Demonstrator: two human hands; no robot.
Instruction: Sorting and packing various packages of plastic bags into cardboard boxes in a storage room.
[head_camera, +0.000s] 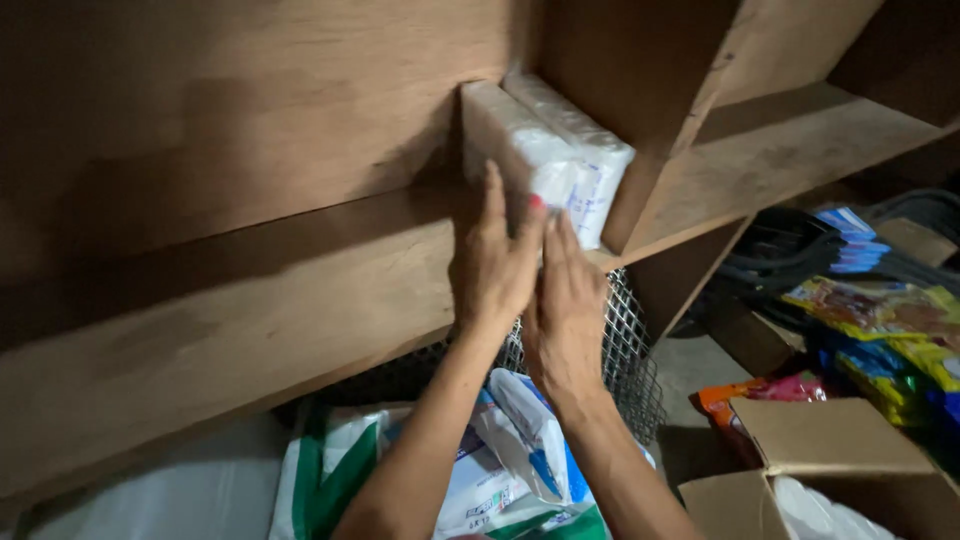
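Observation:
Two white plastic-wrapped packages (560, 150) stand side by side on a wooden shelf (330, 290), against an upright wooden divider (650, 90). My left hand (492, 262) lies flat with fingers apart against the front of the left package. My right hand (566, 300) is just beside it, fingers straight and pointing up at the lower front of the packages, at the shelf's edge. Neither hand grips anything.
Under the shelf hangs a metal mesh (625, 350), and below my arms lie white, green and blue bags (500, 470). An open cardboard box (830, 470) sits at the lower right. Colourful snack packets (880, 310) and dark hoses (780, 250) lie further right.

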